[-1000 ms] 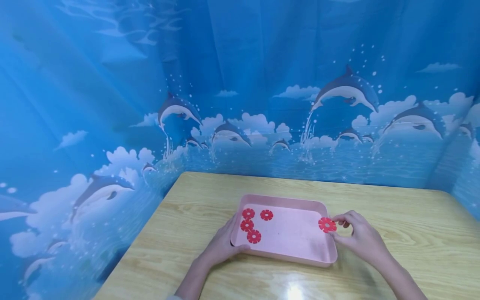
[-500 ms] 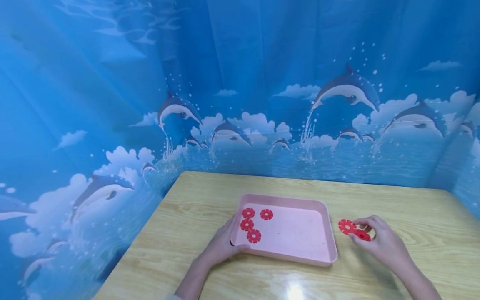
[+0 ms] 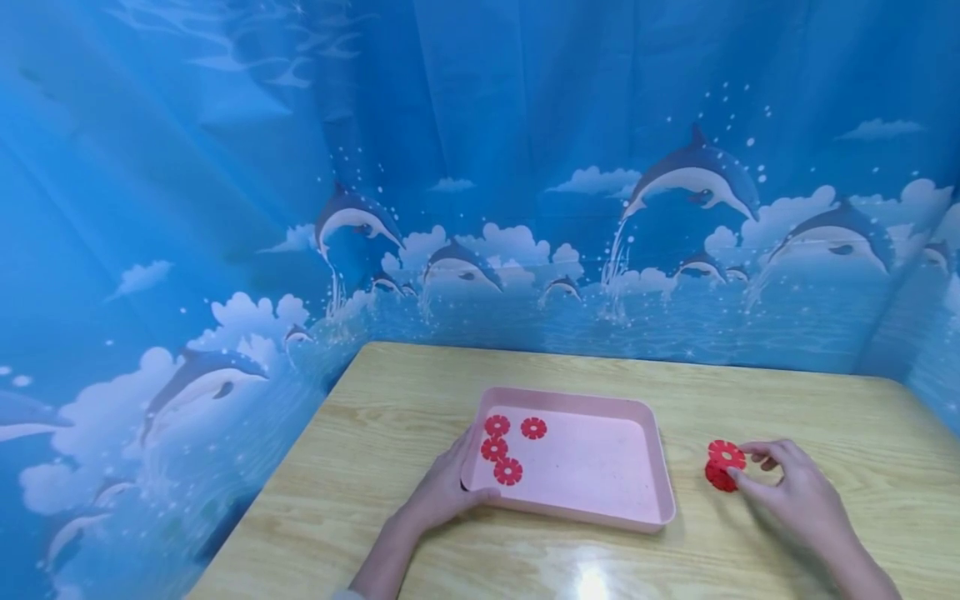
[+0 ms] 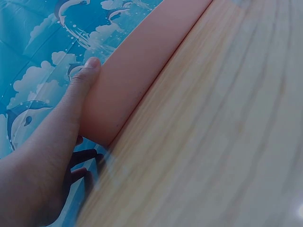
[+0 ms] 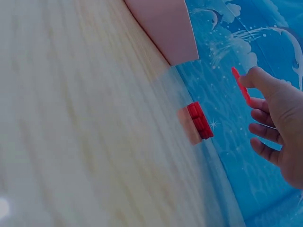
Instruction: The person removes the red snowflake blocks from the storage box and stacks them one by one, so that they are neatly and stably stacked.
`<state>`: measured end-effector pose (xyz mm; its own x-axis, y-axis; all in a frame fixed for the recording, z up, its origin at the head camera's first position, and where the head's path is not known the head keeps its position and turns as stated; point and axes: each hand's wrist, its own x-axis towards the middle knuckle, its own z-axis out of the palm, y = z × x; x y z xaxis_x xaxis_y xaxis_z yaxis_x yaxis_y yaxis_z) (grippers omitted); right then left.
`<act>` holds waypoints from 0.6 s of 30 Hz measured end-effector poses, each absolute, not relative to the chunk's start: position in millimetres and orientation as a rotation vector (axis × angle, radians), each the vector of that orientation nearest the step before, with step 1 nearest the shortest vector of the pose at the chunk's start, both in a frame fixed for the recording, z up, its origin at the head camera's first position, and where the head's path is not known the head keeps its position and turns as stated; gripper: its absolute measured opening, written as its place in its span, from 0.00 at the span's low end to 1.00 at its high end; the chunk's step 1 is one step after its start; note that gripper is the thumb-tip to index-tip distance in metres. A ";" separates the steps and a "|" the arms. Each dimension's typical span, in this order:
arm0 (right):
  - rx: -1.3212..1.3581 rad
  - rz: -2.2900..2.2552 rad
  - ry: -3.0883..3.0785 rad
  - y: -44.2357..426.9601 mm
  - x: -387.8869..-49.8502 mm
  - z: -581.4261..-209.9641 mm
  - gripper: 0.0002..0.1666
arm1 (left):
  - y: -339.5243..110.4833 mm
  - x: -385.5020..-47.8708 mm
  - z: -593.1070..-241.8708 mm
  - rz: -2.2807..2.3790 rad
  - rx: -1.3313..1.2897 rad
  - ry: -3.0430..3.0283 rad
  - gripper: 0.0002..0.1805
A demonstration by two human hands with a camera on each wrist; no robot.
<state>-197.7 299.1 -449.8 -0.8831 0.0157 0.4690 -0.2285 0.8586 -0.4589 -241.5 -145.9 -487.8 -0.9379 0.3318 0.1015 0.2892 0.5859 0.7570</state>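
In the head view my left hand [image 3: 442,490] grips the near left corner of a pink tray [image 3: 562,515]. The left wrist view has the thumb [image 4: 90,68] at the tray's rim and the other fingers partly hidden. Flat red notched discs with a centre hole, like snowflake building pieces [image 3: 533,428], lie in the tray's left part. To the right of the tray my right hand [image 3: 798,492] pinches another red disc [image 3: 727,454] between thumb and fingertips. A short stack of red discs [image 5: 200,121] sits on the table; the held disc is above it, apart from it.
A light wood-grain table [image 3: 420,383] carries everything. Behind it and along the left hangs a blue curtain [image 3: 487,167] printed with dolphins and clouds. The tray's walls [image 3: 566,403] stand low all round.
My right hand has carried the red disc from over the tray's right side rightward to above the stack. The left hand and the tray have stayed in place.
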 end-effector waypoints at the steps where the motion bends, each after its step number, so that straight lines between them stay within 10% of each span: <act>1: 0.155 0.710 -2.562 300.1 -198.4 -451.1 0.20 | -146.0 -241.5 -487.6 1.302 0.542 2.751 0.56; 18: 0.104 0.720 -2.580 314.6 -203.1 -482.9 0.21 | -145.4 -241.1 -489.0 1.332 0.542 2.729 0.57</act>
